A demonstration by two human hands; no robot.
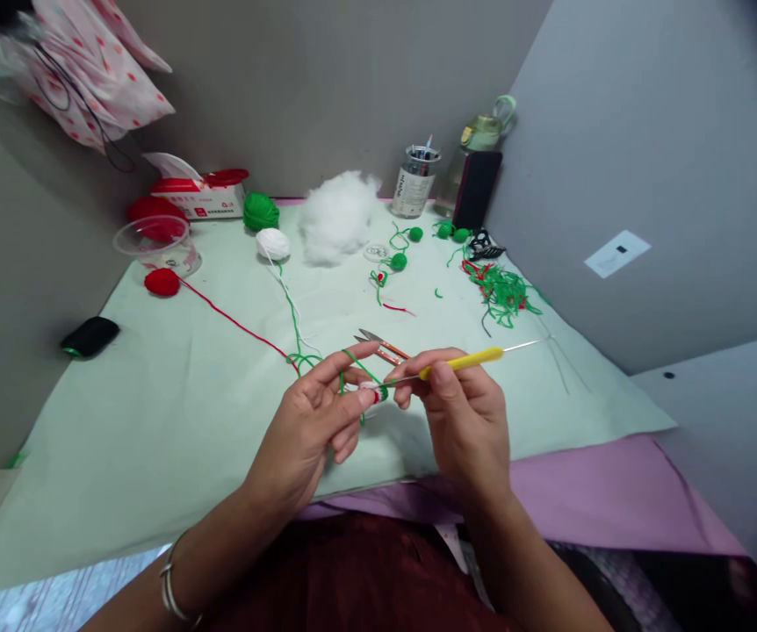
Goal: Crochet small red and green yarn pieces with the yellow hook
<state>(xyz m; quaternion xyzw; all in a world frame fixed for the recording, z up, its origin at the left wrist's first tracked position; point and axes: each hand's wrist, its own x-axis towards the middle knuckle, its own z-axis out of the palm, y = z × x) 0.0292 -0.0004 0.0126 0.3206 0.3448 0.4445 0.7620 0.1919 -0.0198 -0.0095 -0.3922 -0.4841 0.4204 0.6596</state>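
Note:
Between the thumb and fingers of my left hand (319,412) is a small crochet piece (374,391) in white, red and green. Green yarn (360,360) runs over my raised left index finger. My right hand (467,412) grips the yellow handle of a crochet hook (464,362), whose metal tip reaches to the piece. Whether the tip sits inside a stitch is too small to tell. Just beyond my fingers lie thread snips (384,348) with orange handles. Red, green and white strands trail from the left hand toward the yarn balls.
Behind stand a green yarn ball (261,211), a white ball (273,244), a red ball (162,282), a plastic cup (168,250), white stuffing (339,218), a pen jar (414,183) and a phone (477,190) against a bottle. Yarn scraps (507,294) lie right; a black object (90,337) lies left.

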